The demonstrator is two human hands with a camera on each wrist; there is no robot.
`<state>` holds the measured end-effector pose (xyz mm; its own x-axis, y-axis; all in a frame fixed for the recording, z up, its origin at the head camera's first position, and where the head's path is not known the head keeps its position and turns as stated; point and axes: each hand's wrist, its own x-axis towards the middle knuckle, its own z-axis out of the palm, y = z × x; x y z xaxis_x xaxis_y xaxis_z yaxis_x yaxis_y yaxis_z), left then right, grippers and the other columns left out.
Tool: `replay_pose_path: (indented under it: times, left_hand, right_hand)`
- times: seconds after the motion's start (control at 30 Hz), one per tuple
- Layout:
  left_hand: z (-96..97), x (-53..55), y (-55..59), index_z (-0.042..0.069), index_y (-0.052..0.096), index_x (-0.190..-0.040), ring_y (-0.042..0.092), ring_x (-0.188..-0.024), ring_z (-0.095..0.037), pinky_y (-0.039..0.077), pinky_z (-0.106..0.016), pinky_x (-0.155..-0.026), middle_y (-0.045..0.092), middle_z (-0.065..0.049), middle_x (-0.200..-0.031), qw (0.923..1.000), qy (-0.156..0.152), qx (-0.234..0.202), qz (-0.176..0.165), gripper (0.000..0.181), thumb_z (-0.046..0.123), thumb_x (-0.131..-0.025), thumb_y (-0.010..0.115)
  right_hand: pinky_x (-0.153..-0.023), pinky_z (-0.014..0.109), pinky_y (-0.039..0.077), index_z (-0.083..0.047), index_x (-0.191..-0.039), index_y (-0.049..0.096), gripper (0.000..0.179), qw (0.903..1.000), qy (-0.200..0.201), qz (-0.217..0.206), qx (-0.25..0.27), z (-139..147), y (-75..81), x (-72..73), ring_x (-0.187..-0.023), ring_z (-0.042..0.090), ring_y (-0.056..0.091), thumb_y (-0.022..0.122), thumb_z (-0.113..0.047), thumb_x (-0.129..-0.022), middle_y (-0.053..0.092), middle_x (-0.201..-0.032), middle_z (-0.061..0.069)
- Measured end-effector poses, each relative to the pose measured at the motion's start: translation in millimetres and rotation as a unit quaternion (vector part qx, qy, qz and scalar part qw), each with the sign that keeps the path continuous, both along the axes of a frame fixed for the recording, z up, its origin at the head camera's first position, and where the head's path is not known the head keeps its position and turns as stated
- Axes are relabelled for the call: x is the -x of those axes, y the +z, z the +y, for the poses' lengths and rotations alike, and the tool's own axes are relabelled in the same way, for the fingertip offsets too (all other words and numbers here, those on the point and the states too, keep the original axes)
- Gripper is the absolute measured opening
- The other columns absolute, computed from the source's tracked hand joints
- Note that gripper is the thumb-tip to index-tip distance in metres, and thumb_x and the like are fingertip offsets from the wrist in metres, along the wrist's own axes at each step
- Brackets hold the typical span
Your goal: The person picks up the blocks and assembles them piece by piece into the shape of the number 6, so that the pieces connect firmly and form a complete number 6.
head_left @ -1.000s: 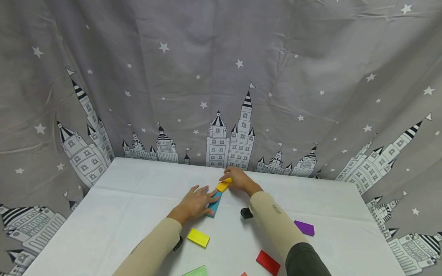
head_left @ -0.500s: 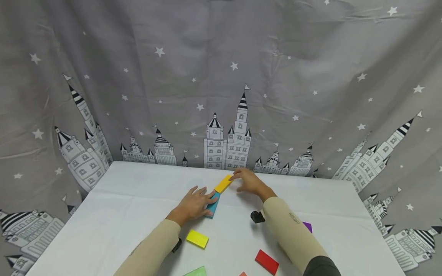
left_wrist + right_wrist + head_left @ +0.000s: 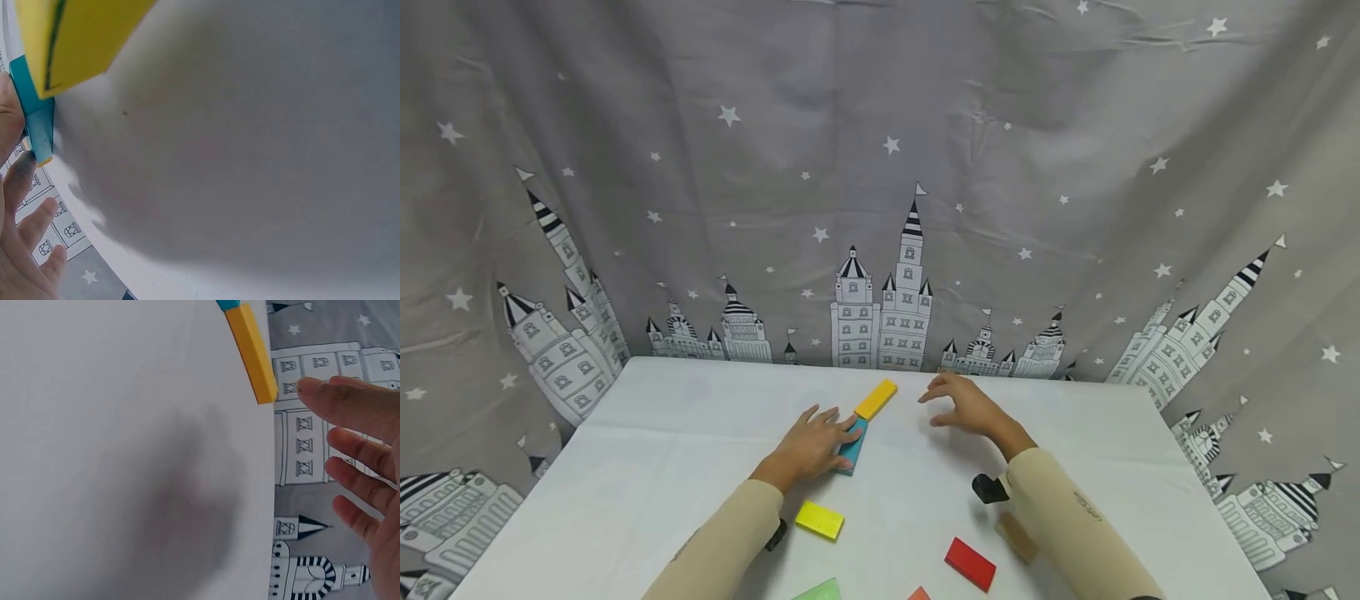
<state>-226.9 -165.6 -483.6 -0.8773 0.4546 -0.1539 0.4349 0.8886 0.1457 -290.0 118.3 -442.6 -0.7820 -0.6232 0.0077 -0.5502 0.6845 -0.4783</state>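
Observation:
A teal block (image 3: 854, 452) lies flat on the white table, and its far end meets the near end of an orange-yellow block (image 3: 877, 399). Fingers spread, my left hand (image 3: 807, 448) rests over the teal block, with thumb and forefinger touching it. The left wrist view shows that thumb and forefinger along one side of the teal block (image 3: 39, 122). My right hand (image 3: 967, 408) hovers to the right of the orange-yellow block, apart from it and holding nothing. In the right wrist view its fingers (image 3: 359, 447) are loosely extended.
Nearer me lie a yellow block (image 3: 820, 520), a red block (image 3: 970, 564) and a brown block (image 3: 1017, 537) partly under my right sleeve. A green block (image 3: 820, 591) and an orange-red one (image 3: 919, 594) are cut off below. A grey castle-print curtain (image 3: 775, 167) hangs behind the table.
My right hand has let go of the orange-yellow block and moved off to the right. My left hand stays on the teal block. The brown block has come into view; the purple one is hidden.

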Motion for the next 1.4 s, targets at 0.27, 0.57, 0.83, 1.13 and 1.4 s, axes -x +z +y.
replay_pose_path:
  times: [0.27, 0.57, 0.83, 1.13, 1.4]
  left_hand:
    - [0.0, -1.5, 0.2, 0.024, 0.054, -0.138, 0.034, -0.139, -0.030, 0.018, -0.056, -0.115, 0.041, 0.003, -0.150, 1.0000, -0.006, -0.007, 0.002, 0.062, 0.047, -0.083, 0.067]
    - [-1.4, 0.1, 0.4, 0.024, 0.052, -0.139, 0.034, -0.140, -0.031, 0.016, -0.057, -0.116, 0.039, 0.002, -0.151, 0.9999, -0.005, -0.010, 0.000, 0.062, 0.046, -0.083, 0.067]
    - [-0.7, 0.2, 0.9, 0.027, 0.053, -0.138, 0.033, -0.140, -0.029, 0.012, -0.057, -0.116, 0.040, 0.004, -0.151, 1.0000, 0.005, -0.002, 0.001, 0.062, 0.049, -0.082, 0.068]
    - [-0.4, 0.4, 0.8, 0.026, 0.053, -0.138, 0.033, -0.140, -0.029, 0.013, -0.056, -0.116, 0.040, 0.005, -0.151, 1.0000, 0.005, -0.003, 0.004, 0.062, 0.048, -0.082, 0.068]
    - [0.5, 0.5, 3.0, 0.026, 0.053, -0.139, 0.032, -0.140, -0.029, 0.014, -0.058, -0.116, 0.039, 0.004, -0.151, 1.0000, 0.002, -0.004, -0.004, 0.062, 0.047, -0.082, 0.068]
  right_hand:
    - [-0.098, 0.054, 0.044, -0.006, -0.107, 0.074, 0.026, 0.9985, -0.027, -0.023, 0.041, 33, -2.4, -20.1, -0.114, 0.034, 0.053, 0.077, -0.008, -0.081, 0.058, -0.121, 0.015]
    - [-0.098, 0.057, 0.044, -0.005, -0.106, 0.074, 0.027, 0.9962, -0.064, -0.022, 0.055, 70, -8.5, -37.3, -0.113, 0.036, 0.054, 0.078, -0.008, -0.080, 0.060, -0.116, 0.013]
    - [-0.099, 0.058, 0.043, -0.009, -0.110, 0.073, 0.030, 0.9921, -0.114, -0.025, 0.045, 104, -21.3, -56.5, -0.112, 0.034, 0.055, 0.078, -0.011, -0.080, 0.061, -0.113, 0.006]
    - [-0.090, 0.060, 0.047, -0.007, -0.108, 0.072, 0.033, 0.9931, -0.094, 0.024, 0.066, 137, -34.9, -82.5, -0.104, 0.034, 0.057, 0.080, -0.012, -0.077, 0.061, -0.108, 0.006]
    - [-0.090, 0.056, 0.049, -0.009, -0.108, 0.072, 0.034, 0.9942, -0.086, 0.036, 0.053, 155, -44.0, -93.4, -0.103, 0.032, 0.058, 0.082, -0.017, -0.076, 0.061, -0.109, 0.006]
